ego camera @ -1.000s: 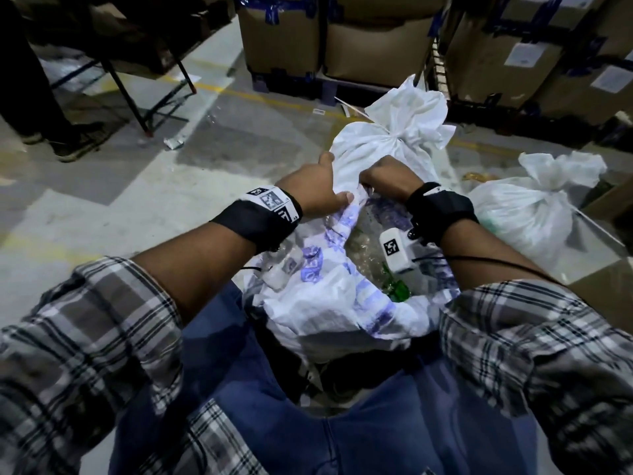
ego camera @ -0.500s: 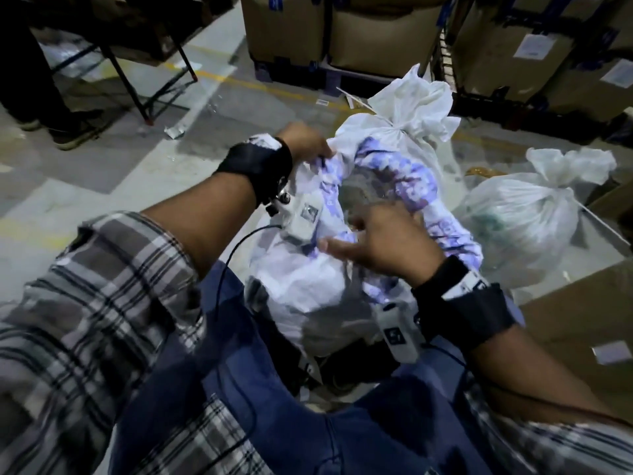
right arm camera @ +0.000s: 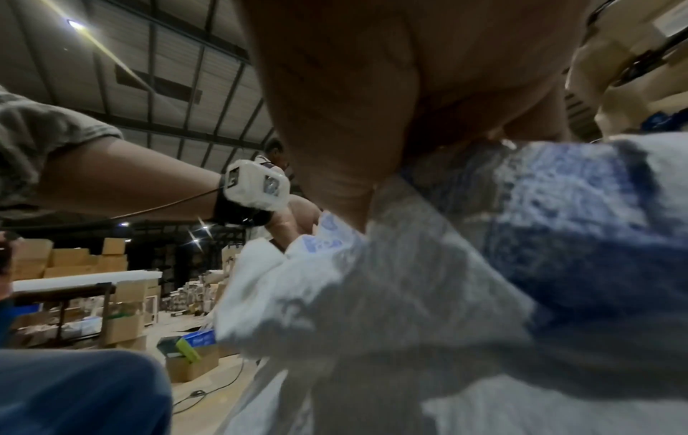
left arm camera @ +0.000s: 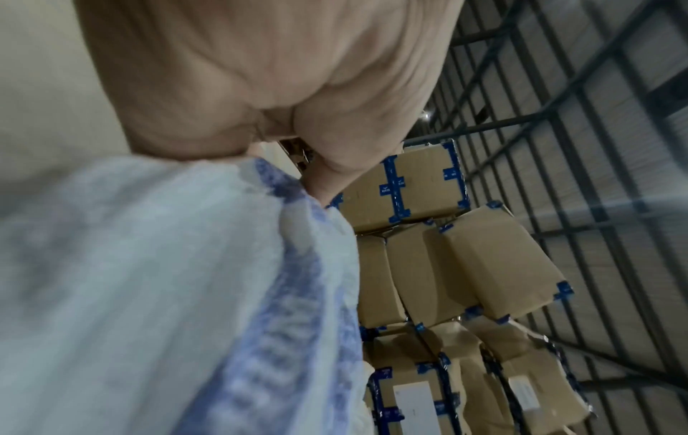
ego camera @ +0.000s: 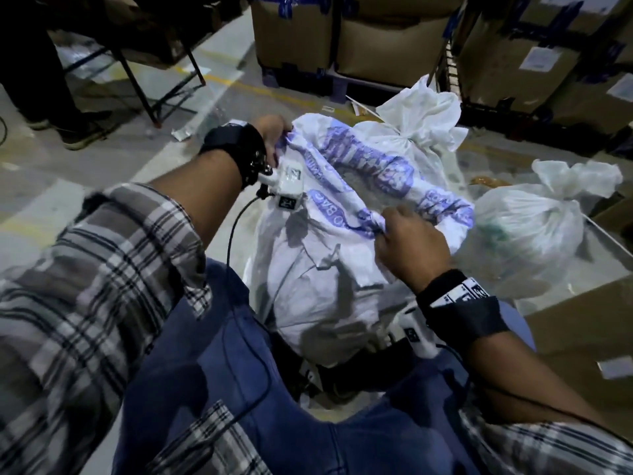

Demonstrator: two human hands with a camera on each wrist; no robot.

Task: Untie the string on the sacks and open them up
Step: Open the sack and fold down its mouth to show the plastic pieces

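White sack [ego camera: 318,269], mouth seemingly open, gripped by left hand [ego camera: 274,132] and right hand [ego camera: 407,241].

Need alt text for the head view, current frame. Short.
Seen from above, a person's left hand and right hand grip opposite sides of the rolled rim of a white sack with blue print, holding its mouth open between their knees. Two tied white sacks sit behind it on the concrete floor, before stacked cardboard boxes.

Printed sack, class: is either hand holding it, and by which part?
Both hands hold the printed sack by its opened mouth rim: the left hand grips the far-left edge, the right hand pinches the near-right edge.
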